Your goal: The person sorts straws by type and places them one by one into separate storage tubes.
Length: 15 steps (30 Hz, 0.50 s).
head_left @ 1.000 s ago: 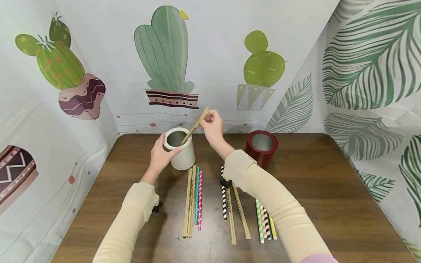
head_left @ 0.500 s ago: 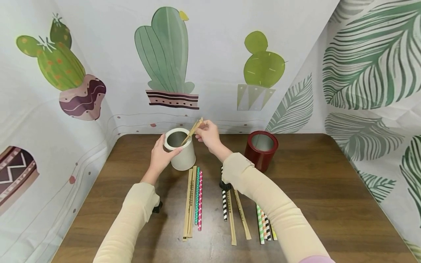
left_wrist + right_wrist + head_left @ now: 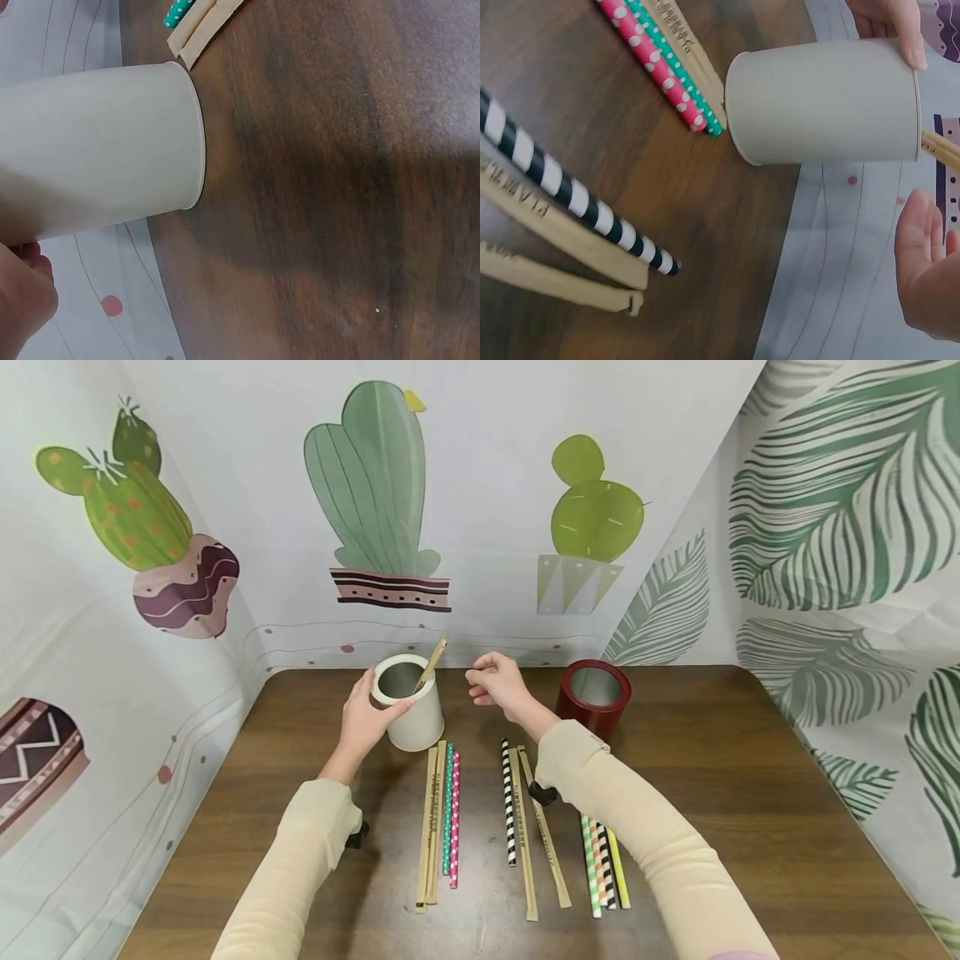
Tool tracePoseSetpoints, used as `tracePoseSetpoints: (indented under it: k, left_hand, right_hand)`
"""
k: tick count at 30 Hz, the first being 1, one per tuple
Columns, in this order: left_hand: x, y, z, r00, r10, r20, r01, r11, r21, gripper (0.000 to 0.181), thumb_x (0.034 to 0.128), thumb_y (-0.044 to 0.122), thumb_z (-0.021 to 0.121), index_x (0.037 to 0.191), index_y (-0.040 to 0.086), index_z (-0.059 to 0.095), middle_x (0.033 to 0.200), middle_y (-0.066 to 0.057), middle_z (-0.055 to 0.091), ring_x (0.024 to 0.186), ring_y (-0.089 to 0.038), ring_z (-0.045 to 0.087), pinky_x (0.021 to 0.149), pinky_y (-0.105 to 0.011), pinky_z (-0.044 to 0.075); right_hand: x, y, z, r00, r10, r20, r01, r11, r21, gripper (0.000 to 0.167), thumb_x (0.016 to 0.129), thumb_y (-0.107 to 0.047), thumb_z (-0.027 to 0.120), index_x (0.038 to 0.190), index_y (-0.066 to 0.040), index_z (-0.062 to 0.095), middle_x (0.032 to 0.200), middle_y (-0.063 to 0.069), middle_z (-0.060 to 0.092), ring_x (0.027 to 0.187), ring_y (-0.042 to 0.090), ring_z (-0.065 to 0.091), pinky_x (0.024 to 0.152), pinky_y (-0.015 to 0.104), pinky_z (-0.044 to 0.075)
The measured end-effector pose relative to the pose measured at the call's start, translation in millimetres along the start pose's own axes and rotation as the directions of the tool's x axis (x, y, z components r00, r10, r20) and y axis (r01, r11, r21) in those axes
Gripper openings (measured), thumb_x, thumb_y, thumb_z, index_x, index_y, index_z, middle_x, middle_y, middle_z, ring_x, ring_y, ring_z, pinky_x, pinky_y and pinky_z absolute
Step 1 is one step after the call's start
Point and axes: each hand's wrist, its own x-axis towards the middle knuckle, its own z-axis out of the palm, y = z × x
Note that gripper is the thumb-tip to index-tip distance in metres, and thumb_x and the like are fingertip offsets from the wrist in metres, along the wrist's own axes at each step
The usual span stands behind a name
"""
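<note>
A white can (image 3: 418, 725) stands upright near the table's back edge. My left hand (image 3: 363, 718) grips it near the top, thumb on the front and fingers round the left side. Out of its mouth sticks a paper-wrapped straw (image 3: 432, 663), leaning against the right rim; its lower end is hidden inside. My right hand (image 3: 502, 687) hovers just right of the can, fingers loosely bent and holding nothing. In the right wrist view, this hand (image 3: 928, 277) is apart from both can and straw.
Paper-wrapped straws (image 3: 430, 835), a teal dotted straw (image 3: 447, 810) and a pink dotted straw (image 3: 454, 827) lie before the can. Right of them are a black-striped straw (image 3: 509, 806) and wrapped straws (image 3: 524, 839), then several coloured straws (image 3: 591, 872). A dark red can (image 3: 588, 712) stands back right.
My right hand lowered the wrapped straw into the white can, let go of it and drew back to the right. The left hand stays on the can.
</note>
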Motion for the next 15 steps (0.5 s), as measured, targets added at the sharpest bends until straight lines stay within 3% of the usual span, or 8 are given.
tracePoseSetpoints:
  k: [7,15]
  left_hand:
    - [-0.3,-0.6,0.2,1.0,0.009,-0.011,-0.009,1.0,-0.002,0.092,0.0678,0.046,0.07,0.138,0.005,0.027,0.142,-0.015,0.029,0.129,-0.033,0.029,0.102,-0.049,0.026]
    - [-0.5,-1.3,0.6,1.0,0.005,-0.007,-0.005,1.0,-0.003,0.092,0.0684,0.047,0.07,0.138,0.005,0.027,0.142,-0.014,0.028,0.129,-0.033,0.028,0.102,-0.049,0.026]
  right_hand:
    - [-5.9,14,-17,0.999,0.033,0.041,-0.033,0.999,0.01,0.022,0.083,-0.009,0.058,0.102,-0.004,0.048,0.083,0.007,0.057,0.057,0.013,0.058,0.052,0.026,0.051]
    - [-13.7,31,-32,0.996,0.049,0.08,-0.048,0.999,-0.013,0.024,0.084,-0.007,0.057,0.104,-0.002,0.047,0.078,0.004,0.056,0.057,0.012,0.058,0.052,0.026,0.051]
